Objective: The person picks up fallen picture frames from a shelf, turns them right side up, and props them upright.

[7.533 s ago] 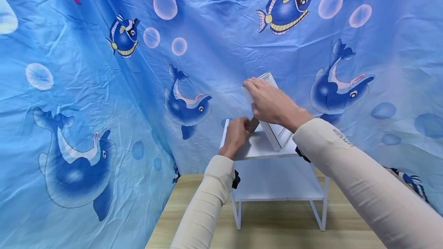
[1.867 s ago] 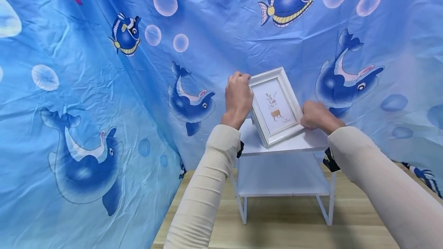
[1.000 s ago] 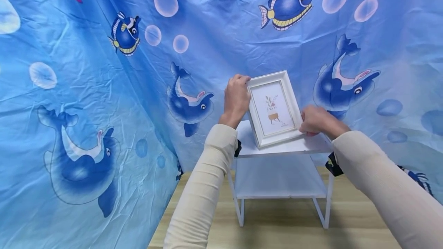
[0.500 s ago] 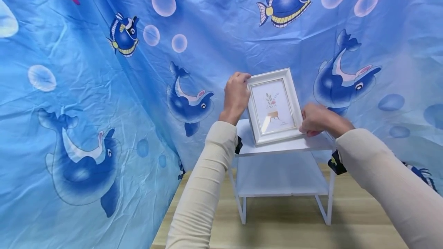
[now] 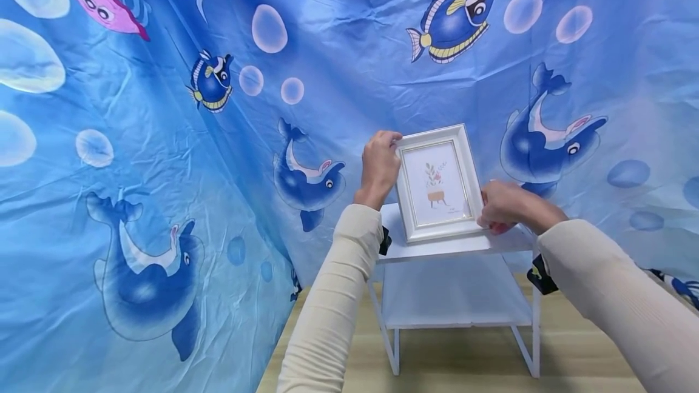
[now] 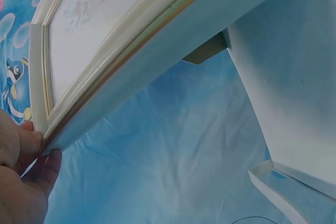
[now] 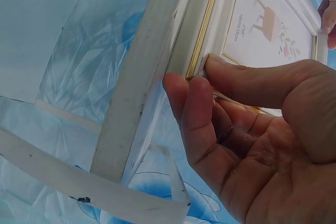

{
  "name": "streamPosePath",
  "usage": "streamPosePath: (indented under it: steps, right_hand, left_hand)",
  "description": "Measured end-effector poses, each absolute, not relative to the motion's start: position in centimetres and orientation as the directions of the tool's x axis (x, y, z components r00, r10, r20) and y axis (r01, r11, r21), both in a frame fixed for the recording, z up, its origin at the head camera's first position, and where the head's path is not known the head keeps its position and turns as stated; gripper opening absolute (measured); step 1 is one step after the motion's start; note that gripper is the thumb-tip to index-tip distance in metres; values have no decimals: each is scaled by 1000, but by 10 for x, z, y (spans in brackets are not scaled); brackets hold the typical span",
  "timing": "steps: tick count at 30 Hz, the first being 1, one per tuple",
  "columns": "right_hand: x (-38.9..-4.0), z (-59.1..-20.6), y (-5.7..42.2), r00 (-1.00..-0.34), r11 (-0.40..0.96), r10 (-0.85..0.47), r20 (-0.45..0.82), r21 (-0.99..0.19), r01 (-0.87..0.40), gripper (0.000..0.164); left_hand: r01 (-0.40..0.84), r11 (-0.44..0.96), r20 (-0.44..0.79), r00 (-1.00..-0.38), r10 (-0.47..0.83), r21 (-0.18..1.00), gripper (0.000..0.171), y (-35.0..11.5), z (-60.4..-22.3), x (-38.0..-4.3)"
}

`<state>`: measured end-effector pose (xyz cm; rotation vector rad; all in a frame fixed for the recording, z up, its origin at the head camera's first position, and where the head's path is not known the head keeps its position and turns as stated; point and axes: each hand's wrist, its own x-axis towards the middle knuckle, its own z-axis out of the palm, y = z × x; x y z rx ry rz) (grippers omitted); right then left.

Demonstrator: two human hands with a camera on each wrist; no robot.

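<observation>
A white picture frame (image 5: 405, 194) with a thin gold inner line faces me, tilted slightly, on the top of a small white table (image 5: 393, 251). Its print shows a plant in an orange-brown pot on legs. My left hand (image 5: 379, 165) pinches the frame's upper left corner between thumb and fingers. Down at the lower right corner, my right hand (image 5: 508, 205) pinches the moulding, thumb on the front. Behind the frame a brown support leg (image 6: 207, 50) shows in the left wrist view; the head view hides it.
The table has a lower shelf (image 5: 459, 296) and thin white legs (image 5: 535, 338) on a wood-look floor (image 5: 464, 353). A blue curtain (image 5: 338, 71) printed with dolphins and fish hangs close behind the table and along the left side.
Earlier the frame stood side-on, my left hand at the brown support leg and my right on top. It now faces me, hands at opposite corners. Lately it has straightened a little.
</observation>
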<state>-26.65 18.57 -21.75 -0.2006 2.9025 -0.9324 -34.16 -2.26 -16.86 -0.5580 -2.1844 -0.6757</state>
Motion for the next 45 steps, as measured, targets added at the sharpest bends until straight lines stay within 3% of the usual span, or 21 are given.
streamPosePath:
  steps: [14,28,35,45]
  right_hand:
    - [-273,-216,181,-981,794,-186,-47,-596,-122,16]
    - [-277,-218,176,-983,790,-181,-32,-601,-126,16]
    - [-280,-220,176,-984,782,-176,-31,-611,-121,20]
    - [-279,-217,182,-978,778,-209,-1,-606,-166,25]
  left_hand:
    - [600,753,798,-577,173,271,25,-29,-168,-349]
    - [591,765,782,-592,195,256,26,-35,-166,-353]
    - [591,777,806,-558,198,218,27,-38,-167,-354]
    - [576,775,817,-559,141,260,32,-44,-170,-354]
